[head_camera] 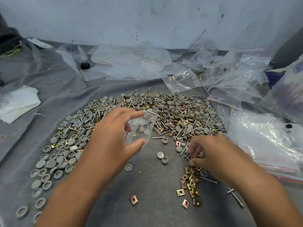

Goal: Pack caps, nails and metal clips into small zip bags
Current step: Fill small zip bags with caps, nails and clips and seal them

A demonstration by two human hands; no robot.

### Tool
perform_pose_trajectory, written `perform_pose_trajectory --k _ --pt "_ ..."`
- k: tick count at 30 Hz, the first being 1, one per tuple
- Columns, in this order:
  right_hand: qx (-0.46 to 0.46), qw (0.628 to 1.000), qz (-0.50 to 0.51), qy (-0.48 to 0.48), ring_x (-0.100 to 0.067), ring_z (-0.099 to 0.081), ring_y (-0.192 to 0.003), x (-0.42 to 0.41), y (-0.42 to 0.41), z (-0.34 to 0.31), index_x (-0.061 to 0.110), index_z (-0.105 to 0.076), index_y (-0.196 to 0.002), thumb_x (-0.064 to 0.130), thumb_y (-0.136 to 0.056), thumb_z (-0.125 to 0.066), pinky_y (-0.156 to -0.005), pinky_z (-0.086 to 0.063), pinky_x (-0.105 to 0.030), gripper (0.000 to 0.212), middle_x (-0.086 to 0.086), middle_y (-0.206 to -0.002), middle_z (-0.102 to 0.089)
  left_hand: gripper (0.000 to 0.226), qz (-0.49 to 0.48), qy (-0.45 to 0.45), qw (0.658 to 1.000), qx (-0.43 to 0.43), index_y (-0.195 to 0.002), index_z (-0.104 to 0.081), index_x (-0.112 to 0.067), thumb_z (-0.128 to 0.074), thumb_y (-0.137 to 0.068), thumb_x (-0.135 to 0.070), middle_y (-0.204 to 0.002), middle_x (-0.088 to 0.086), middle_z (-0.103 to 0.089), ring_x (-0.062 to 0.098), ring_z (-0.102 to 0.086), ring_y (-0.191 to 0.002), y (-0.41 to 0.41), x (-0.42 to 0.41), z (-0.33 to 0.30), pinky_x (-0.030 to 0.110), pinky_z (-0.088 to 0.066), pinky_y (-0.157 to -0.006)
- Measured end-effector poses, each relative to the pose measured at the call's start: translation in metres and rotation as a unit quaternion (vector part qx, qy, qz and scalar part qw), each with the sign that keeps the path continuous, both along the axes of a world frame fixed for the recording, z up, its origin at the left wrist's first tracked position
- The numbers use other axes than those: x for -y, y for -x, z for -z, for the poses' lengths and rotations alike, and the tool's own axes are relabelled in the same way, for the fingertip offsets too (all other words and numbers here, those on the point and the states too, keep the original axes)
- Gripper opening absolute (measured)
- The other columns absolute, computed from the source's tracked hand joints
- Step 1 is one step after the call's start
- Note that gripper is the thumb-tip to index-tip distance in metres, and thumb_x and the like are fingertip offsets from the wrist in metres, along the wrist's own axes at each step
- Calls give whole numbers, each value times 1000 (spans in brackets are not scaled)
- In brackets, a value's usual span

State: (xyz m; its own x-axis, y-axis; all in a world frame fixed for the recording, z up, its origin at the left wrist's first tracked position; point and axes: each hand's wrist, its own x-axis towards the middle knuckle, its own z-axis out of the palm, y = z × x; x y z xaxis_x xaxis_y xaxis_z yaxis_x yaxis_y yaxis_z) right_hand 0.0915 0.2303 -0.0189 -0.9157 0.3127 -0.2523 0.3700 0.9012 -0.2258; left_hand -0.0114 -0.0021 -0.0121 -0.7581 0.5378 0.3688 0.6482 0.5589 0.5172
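My left hand (113, 138) holds a small clear zip bag (141, 128) open between thumb and fingers; a few grey caps and a gold clip lie inside it. My right hand (208, 153) is curled low over the cloth, its fingertips pinching at nails (186, 155) at the pile's near edge. A wide pile of grey caps, nails and metal clips (172, 112) spreads across the grey cloth. Grey caps (54, 161) fan out at the left. Gold and copper metal clips (191, 182) lie below my right hand.
Empty clear zip bags (131, 63) lie heaped at the back by the wall. Larger plastic bags (262, 141) crowd the right side. A white folded sheet (16, 104) lies at the left. A small black object (85, 65) sits at the back. Loose nails (236, 196) lie near right.
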Motion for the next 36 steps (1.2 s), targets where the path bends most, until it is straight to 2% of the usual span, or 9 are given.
perform_pose_trajectory --k 2,7,12,15,19,24,28,32,36 --pt "-17 999 2 -45 3 -62 -79 2 1 1 39 -58 -90 27 -88 -74 -71 -56 -28 21 21 -81 -69 63 1 -2 1000 1 -130 -62 -31 -80 -70 -35 -105 -22 -55 -2 -53 -88 0 0 -1 2 -36 -79" --pt "-2 999 16 -48 -7 -66 -85 8 5 2 37 -58 -98 42 -84 -79 -73 -57 -32 26 17 -89 -71 65 1 13 1000 -1 -133 -59 -34 -81 -72 -36 -108 -23 -54 -6 -51 -88 -1 -1 0 5 -38 -75" --pt "0 998 31 -63 -14 -68 -90 9 8 7 38 -65 -98 36 -88 -74 -79 -59 -34 14 14 -95 -70 64 0 16 1000 -3 -132 -59 -35 -80 -71 -38 -107 -25 -53 -6 -52 -90 -1 -2 -1 7 -40 -73" --pt "-17 995 20 -97 -15 -65 -88 12 7 11 36 -66 -100 31 -88 -69 -64 -51 -27 14 13 -93 -69 65 -2 14 1000 2 -130 -60 -35 -83 -70 -34 -104 -30 -50 -6 -52 -91 -1 -1 -1 2 -39 -78" --pt "-44 991 5 -124 -13 -57 -79 17 6 15 34 -63 -96 31 -86 -67 -49 -32 -25 12 14 -84 -62 65 1 9 1000 6 -130 -62 -31 -86 -69 -28 -108 -21 -55 -4 -52 -88 -1 1 -2 -1 -34 -81" --pt "-71 992 4 -104 -11 -57 -86 13 2 15 33 -60 -92 33 -84 -67 -63 -50 -30 11 15 -87 -59 65 0 6 1000 5 -130 -61 -32 -85 -70 -30 -109 -20 -56 -4 -53 -88 -1 3 -3 0 -36 -80" --pt "-75 987 -6 -142 -17 -54 -101 13 2 18 33 -64 -100 35 -86 -65 -66 -39 -29 14 11 -101 -59 64 -2 11 1000 6 -130 -61 -32 -83 -70 -32 -110 -20 -56 -5 -53 -88 -1 3 -4 -1 -34 -81" --pt "-65 988 -40 -136 -14 -50 -100 10 5 17 34 -65 -95 40 -86 -65 -67 -36 -29 12 12 -100 -57 65 2 14 1000 7 -130 -61 -31 -85 -70 -30 -112 -19 -56 -6 -52 -89 -2 2 -3 -2 -32 -83" --pt "-72 985 -102 -119 -7 -42 -98 1 5 18 38 -66 -103 44 -91 -60 -72 -39 -25 15 18 -99 -56 65 2 12 1000 10 -130 -61 -31 -86 -70 -29 -111 -19 -57 -4 -54 -88 -2 3 -3 -1 -33 -82"
